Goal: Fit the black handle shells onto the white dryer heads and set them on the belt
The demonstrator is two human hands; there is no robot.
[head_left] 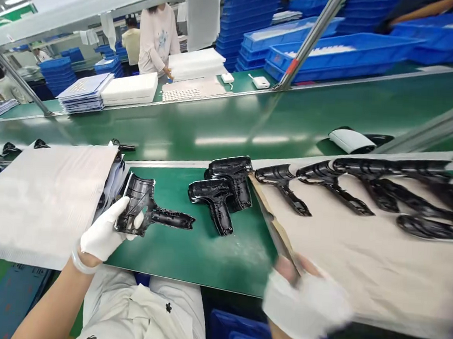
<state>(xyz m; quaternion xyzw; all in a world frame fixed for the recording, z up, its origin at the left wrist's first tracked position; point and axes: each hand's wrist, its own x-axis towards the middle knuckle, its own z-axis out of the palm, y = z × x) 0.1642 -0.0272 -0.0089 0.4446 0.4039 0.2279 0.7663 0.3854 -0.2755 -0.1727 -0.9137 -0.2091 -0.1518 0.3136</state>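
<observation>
Black plastic shell (147,210), pistol-shaped, held by gloved left hand (105,231), fingers closed round its wide end, handle pointing right just above green counter (190,254). Two more black shells (225,190) lie stacked mid-counter, just right of it. White foam sheet (40,199) covers counter at left, touching the hand. Right hand (306,302), gloved, blurred, grips near edge of brown cardboard sheet (360,249) carrying a row of black shells (344,189). Beyond: glossy green conveyor belt (229,123), white part (351,140) on it. Far side: second counter with white sheet stacks (129,88), a standing person in white top (158,37), blue crates (333,53) stacked behind.
</observation>
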